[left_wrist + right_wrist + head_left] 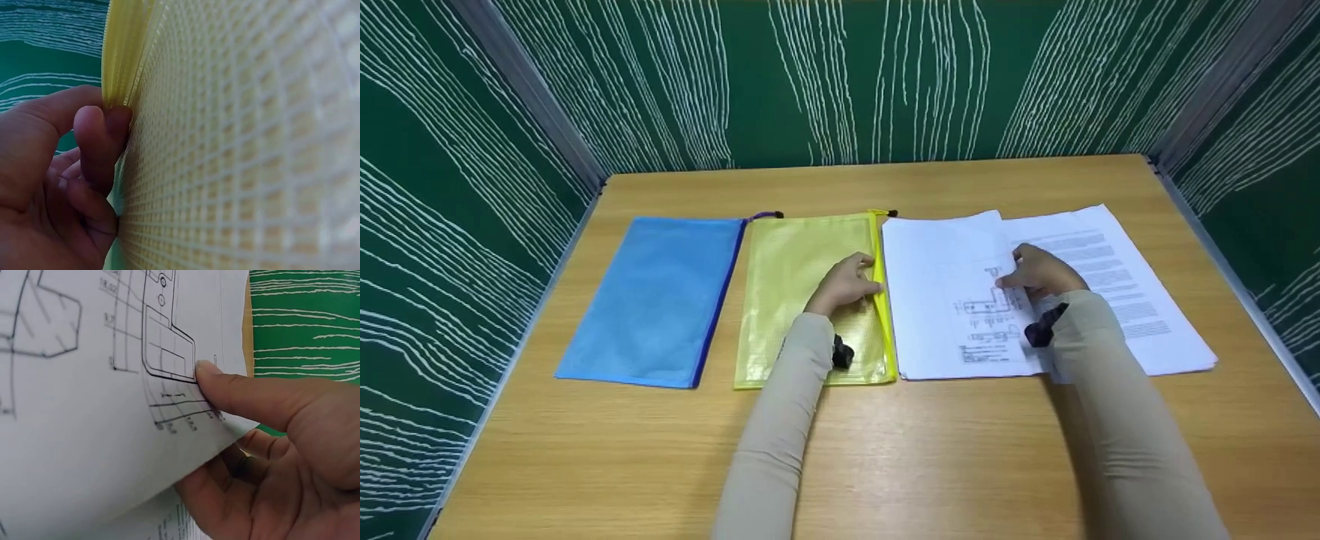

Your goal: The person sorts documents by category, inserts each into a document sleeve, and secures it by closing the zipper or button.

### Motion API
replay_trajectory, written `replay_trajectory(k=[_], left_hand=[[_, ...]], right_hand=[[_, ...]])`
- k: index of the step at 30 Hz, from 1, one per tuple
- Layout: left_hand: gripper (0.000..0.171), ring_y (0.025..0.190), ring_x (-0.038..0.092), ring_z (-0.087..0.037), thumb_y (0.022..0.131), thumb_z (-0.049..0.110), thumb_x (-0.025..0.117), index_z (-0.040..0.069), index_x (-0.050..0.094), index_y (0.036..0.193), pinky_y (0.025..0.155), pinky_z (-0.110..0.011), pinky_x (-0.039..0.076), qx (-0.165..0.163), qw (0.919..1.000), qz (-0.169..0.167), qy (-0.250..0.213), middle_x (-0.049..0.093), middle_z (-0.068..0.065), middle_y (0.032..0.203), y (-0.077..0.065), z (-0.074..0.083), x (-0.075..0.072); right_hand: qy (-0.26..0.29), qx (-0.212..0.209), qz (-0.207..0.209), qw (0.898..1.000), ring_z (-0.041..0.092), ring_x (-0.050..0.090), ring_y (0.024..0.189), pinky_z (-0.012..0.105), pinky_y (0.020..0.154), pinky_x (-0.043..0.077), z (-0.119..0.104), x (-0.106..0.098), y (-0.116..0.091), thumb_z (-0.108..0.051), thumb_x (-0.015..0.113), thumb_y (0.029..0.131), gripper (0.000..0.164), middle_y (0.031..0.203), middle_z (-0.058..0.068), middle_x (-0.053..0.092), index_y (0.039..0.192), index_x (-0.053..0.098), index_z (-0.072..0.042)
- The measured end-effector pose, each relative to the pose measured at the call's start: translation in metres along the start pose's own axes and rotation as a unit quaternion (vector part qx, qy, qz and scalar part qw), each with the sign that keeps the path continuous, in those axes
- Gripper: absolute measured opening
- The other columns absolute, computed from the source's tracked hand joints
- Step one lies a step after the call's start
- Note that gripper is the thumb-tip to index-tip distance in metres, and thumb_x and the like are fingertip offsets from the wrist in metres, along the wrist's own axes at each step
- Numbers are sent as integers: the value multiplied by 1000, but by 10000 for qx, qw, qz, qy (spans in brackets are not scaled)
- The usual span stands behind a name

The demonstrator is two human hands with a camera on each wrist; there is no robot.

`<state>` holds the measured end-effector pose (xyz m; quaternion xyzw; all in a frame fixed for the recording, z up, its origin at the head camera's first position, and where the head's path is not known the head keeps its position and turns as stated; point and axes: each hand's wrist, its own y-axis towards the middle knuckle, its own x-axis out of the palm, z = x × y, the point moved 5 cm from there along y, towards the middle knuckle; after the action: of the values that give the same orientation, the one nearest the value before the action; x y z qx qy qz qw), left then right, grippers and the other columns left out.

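A yellow mesh zip pouch [784, 255] lies flat on the table, its zipper edge on the right. My left hand [842, 286] pinches that zipper edge [121, 56] between thumb and fingers, and the edge stands slightly raised. Just right of the pouch are white papers with a printed technical drawing [934, 300]. Their right side is gripped by my right hand [1044, 271], thumb on the drawing and fingers curled underneath. In the right wrist view the held paper [101, 455] bends up from the printed text below.
Text-printed sheets [1147, 319] lie at the right, partly under the drawing papers. At the left is a blue zip pouch [652, 300] with a dark blue zipper edge. Green panels with white lines [862, 82] stand around the wooden table [930, 450].
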<state>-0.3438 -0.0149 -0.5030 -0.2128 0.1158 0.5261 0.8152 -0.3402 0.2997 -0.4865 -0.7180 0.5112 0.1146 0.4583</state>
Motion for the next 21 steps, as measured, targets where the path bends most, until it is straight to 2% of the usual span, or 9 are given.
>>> replay_trajectory(k=[5, 10, 13, 21], left_hand=[[60, 55, 57, -12, 89, 6, 66, 4, 40, 142, 59, -25, 52, -27, 9952, -246, -947, 60, -7, 84, 3, -5, 2], [61, 59, 57, -13, 89, 2, 64, 5, 38, 144, 64, -28, 54, -69, 9861, -306, -1634, 54, -2, 72, 6, -12, 0], [60, 59, 56, -13, 89, 4, 63, 7, 39, 144, 63, -28, 53, -60, 9841, -295, -1748, 49, 0, 68, 7, -14, -2], [56, 60, 52, -14, 89, 6, 61, 9, 39, 140, 60, -27, 49, 16, 9835, -276, -1789, 53, -1, 71, 9, -19, -4]], right_hand=[[146, -123, -106, 9998, 29, 56, 99, 36, 81, 49, 5, -2, 0, -23, 62, 93, 69, 124, 25, 47, 144, 24, 5], [404, -462, -194, 9979, 26, 55, 97, 32, 78, 48, 12, -5, -1, -20, 58, 95, 66, 130, 25, 44, 147, 24, 1], [718, -584, -256, 9954, 23, 55, 95, 31, 78, 48, 16, -5, -2, -19, 58, 95, 67, 133, 24, 43, 149, 23, -3], [1779, -672, -377, 9810, 12, 61, 86, 28, 73, 54, 31, -1, -3, -16, 57, 97, 71, 130, 17, 42, 154, 15, -11]])
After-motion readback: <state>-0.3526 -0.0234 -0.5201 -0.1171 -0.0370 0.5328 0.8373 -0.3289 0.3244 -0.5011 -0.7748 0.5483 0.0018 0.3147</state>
